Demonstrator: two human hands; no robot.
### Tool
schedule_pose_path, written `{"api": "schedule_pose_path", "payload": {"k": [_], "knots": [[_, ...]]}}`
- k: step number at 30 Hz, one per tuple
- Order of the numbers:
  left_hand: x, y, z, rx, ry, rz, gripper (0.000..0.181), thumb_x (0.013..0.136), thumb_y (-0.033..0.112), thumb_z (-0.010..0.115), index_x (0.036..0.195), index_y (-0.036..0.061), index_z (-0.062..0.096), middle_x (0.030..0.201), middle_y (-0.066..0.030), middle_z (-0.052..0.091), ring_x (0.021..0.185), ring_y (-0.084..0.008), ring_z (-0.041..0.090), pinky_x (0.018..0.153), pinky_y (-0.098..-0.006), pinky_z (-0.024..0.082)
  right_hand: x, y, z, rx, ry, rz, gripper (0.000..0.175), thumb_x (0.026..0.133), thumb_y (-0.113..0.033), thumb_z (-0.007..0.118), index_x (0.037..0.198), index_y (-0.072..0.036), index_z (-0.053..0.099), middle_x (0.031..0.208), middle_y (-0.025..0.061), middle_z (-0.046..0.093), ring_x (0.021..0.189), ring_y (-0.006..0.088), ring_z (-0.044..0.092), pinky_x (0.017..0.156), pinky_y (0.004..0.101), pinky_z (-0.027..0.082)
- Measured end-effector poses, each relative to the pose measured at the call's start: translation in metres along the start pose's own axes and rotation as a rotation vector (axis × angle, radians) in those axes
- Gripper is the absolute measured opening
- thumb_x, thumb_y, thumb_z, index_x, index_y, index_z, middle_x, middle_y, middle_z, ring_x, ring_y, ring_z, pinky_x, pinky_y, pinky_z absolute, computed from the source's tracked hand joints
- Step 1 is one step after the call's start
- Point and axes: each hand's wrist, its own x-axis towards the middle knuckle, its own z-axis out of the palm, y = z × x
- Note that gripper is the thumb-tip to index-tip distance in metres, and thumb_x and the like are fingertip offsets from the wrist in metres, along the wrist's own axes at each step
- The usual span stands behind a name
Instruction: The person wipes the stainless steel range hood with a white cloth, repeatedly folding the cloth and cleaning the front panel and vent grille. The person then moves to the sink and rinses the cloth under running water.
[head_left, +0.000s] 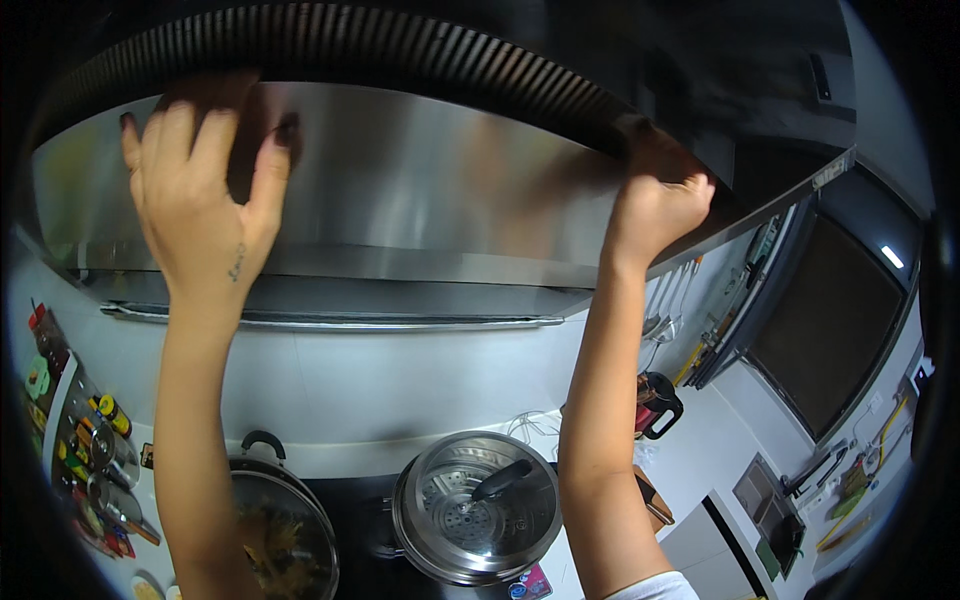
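Observation:
A stainless steel panel of a range hood (420, 180) fills the upper middle of the view, below a dark slotted grille (360, 34). My left hand (199, 176) is raised at the panel's left side, back of the hand towards me and fingers apart. Dark polish shows on its nails, and its reflection lies in the steel. At the panel's right end is my right hand (656, 206), with the fingers bent. Its fingertips are partly hidden, so I cannot tell whether it grips the hood edge or only touches it.
Below, a lidded pan with food (289, 525) and a steel steamer pot with a glass lid (480, 510) stand on a black cooktop (360, 510). Seasoning jars (112, 412) crowd the left. An electric kettle (656, 405), hanging ladles (664, 319) and a sink (769, 499) are right.

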Motion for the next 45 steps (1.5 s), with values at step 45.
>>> {"api": "schedule_pose_path", "payload": {"k": [45], "knots": [[0.004, 0.003, -0.006, -0.220, 0.019, -0.110, 0.043, 0.070, 0.018, 0.072, 0.112, 0.0112, 0.067, 0.110, -0.0046, 0.061, 0.108, -0.0253, 0.053, 0.107, -0.0524, 0.031, -0.008, -0.041, 0.019, -0.055, -0.017, -0.293, 0.024, 0.073, 0.006, 0.064, 0.093, -0.002, 0.075, 0.092, 0.0164, 0.069, 0.074, 0.0257, 0.065, 0.066, 0.0323, 0.051]]}}
